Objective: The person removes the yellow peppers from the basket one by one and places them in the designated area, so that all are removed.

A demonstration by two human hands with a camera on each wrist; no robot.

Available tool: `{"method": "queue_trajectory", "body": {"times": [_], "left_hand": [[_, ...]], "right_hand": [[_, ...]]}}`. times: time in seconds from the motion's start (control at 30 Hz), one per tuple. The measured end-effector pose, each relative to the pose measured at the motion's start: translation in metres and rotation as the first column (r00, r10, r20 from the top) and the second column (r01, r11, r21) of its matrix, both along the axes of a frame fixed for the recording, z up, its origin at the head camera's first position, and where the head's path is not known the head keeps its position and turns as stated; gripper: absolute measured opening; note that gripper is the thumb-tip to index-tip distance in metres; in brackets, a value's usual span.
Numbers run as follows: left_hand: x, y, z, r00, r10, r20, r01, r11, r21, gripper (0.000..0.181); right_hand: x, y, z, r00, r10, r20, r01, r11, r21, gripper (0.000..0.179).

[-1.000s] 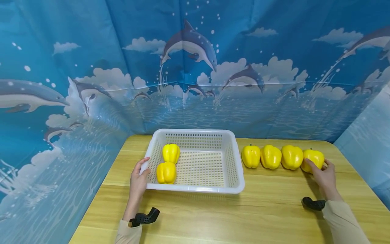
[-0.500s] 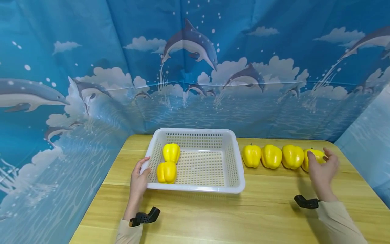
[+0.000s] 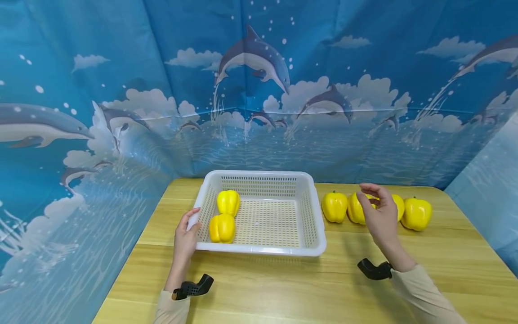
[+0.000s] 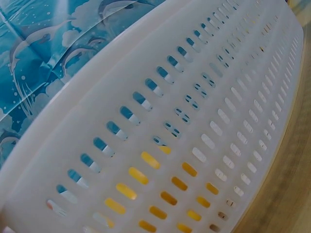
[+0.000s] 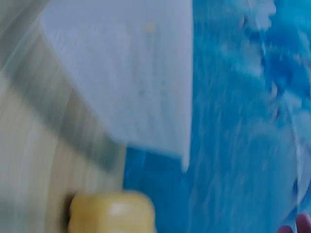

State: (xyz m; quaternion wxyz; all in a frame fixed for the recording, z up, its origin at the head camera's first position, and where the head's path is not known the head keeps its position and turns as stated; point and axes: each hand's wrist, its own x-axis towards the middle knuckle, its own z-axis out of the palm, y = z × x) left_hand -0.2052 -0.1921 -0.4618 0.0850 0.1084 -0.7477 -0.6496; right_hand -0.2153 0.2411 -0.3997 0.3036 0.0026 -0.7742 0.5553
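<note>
My left hand (image 3: 184,240) grips the left rim of a white slotted plastic basket (image 3: 259,249), thumb over the edge. Two yellow bell peppers, an upper one (image 3: 228,203) and a lower one (image 3: 222,228), lie inside on the left. My right hand (image 3: 382,220) hovers with loosely bent fingers and holds nothing. It partly hides two middle peppers of a row right of the basket; the leftmost pepper (image 3: 334,207) and rightmost pepper (image 3: 417,213) show fully. The left wrist view shows the basket wall (image 4: 121,87); the blurred right wrist view shows one pepper (image 5: 114,213).
Basket and peppers stand on a wood-grain table (image 3: 283,288). A blue dolphin-print curtain (image 3: 259,135) hangs right behind the table's back edge and along the sides. Each wrist carries a black camera mount, such as the right mount (image 3: 374,270).
My right hand has let go of the rightmost pepper, lifted and moved left over the row. That pepper stays at the row's end. The left hand and basket look the same.
</note>
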Motion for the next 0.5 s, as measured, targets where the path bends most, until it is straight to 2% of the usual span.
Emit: {"method": "queue_trajectory", "body": {"times": [0.13,0.2,0.3,0.37,0.5], "left_hand": [[-0.001,0.000,-0.001,1.000,0.002,-0.003,-0.002,1.000,0.007,0.040],[-0.001,0.000,-0.001,1.000,0.001,-0.003,-0.001,1.000,0.008,0.040],[-0.001,0.000,-0.001,1.000,0.001,-0.001,-0.001,1.000,0.009,0.040],[-0.001,0.000,-0.001,1.000,0.002,-0.001,-0.002,1.000,0.007,0.040],[-0.001,0.000,-0.001,1.000,0.003,-0.002,-0.003,1.000,0.005,0.040]], "right_hand": [[0.005,-0.027,0.010,0.989,0.151,-0.002,-0.150,0.984,0.099,0.020],[0.001,-0.035,0.007,0.975,0.220,0.012,-0.220,0.966,0.135,0.020],[-0.002,-0.053,0.013,0.949,0.313,0.037,-0.315,0.933,0.176,0.018],[-0.004,-0.065,0.017,0.924,0.379,0.061,-0.383,0.902,0.201,0.017],[-0.010,-0.091,0.028,0.859,0.490,0.149,-0.512,0.821,0.254,0.017]]}}
